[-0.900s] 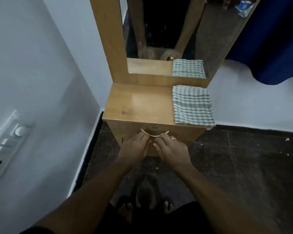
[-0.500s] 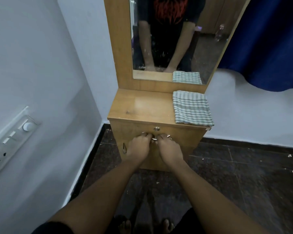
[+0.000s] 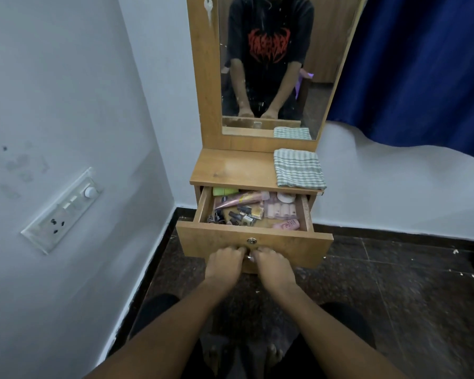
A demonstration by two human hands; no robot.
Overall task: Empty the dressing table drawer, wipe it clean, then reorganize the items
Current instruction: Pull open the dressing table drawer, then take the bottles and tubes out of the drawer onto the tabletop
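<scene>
Both hands were closed on the metal handle low on the drawer front: left hand (image 3: pixel 225 265) and right hand (image 3: pixel 273 267) side by side, knuckles nearly touching, fingers curled narrow around the handle so that it was almost wholly hidden. The drawer (image 3: pixel 253 243) stood partly pulled out from under the dressing table top (image 3: pixel 231 168), its front facing the person and its slide direction running straight toward the camera; the front panel's long axis lay left to right. Inside, crowded: a green tube (image 3: pixel 225 191) at the back left, a long pink tube (image 3: pixel 240 199) lying roughly crosswise, small dark nail polish bottles (image 3: pixel 240 216) jumbled in the middle, a pack of pale rollers (image 3: pixel 281 209) to the right, a pink item (image 3: pixel 287 224) at front right. A folded checked cloth (image 3: pixel 298 168) lay on the top, right side, just above the drawer. Risks as judged: pulled too far, the drawer could leave its runners and tip; a jerk would roll the loose bottles forward. Nothing taken out yet.
</scene>
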